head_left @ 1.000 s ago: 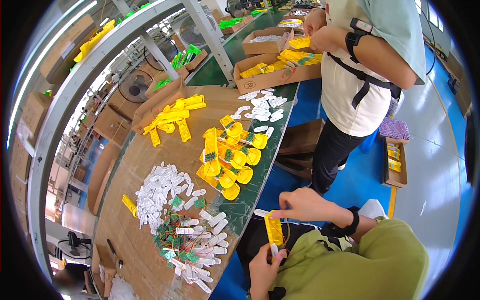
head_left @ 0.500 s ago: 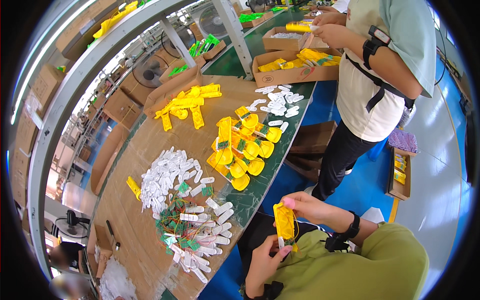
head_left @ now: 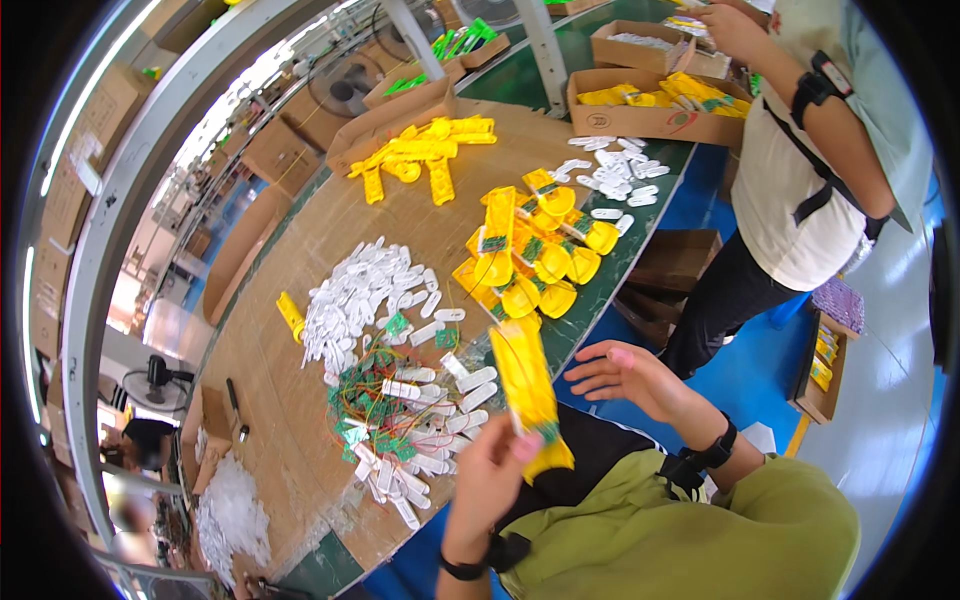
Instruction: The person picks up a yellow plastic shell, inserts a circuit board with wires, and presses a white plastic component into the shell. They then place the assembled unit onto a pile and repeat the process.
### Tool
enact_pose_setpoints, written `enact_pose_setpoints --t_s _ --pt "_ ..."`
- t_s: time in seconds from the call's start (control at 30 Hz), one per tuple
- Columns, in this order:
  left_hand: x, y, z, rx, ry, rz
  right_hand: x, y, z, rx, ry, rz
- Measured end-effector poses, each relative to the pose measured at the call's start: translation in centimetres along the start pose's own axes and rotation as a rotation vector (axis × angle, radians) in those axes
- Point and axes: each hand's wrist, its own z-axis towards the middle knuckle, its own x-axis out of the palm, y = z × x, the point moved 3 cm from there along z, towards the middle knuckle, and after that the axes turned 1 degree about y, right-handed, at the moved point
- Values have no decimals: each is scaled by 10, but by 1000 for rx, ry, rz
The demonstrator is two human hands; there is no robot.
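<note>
My left hand (head_left: 490, 472) pinches the edge of a long yellow plastic shell (head_left: 522, 375), held tilted over the table's near edge. A bit of green circuit board shows on the shell beside my fingertips; motion blurs the rest. To its right, my right hand (head_left: 635, 380) is in the air with fingers apart and holds nothing. Beyond the held shell lies a pile of similar yellow shells (head_left: 540, 262), several with green boards and rounded ends. Left of my left hand is a tangle of green circuit boards with thin wires (head_left: 375, 405), mixed with white oval plastic pieces (head_left: 425, 465).
A heap of white pieces (head_left: 360, 290) lies on the cardboard-covered table (head_left: 270, 400), near a lone yellow piece (head_left: 290, 316). More yellow shells (head_left: 420, 150) sit farther back. A co-worker (head_left: 800, 170) stands at right by a carton (head_left: 640, 122). A metal post (head_left: 540, 50) rises behind.
My left hand has lifted the yellow shell up and leftward toward the table. My right hand has let go of it and opened. The whole view has shifted.
</note>
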Motion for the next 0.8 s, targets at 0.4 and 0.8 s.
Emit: enact_pose_setpoints --t_s 0.4,0.8 --pt "-141 -46 162 137 -217 796 -26 -6 -2 33 -1 -157" --pt "-202 42 198 -58 -349 1486 27 80 45 -147 298 -303"
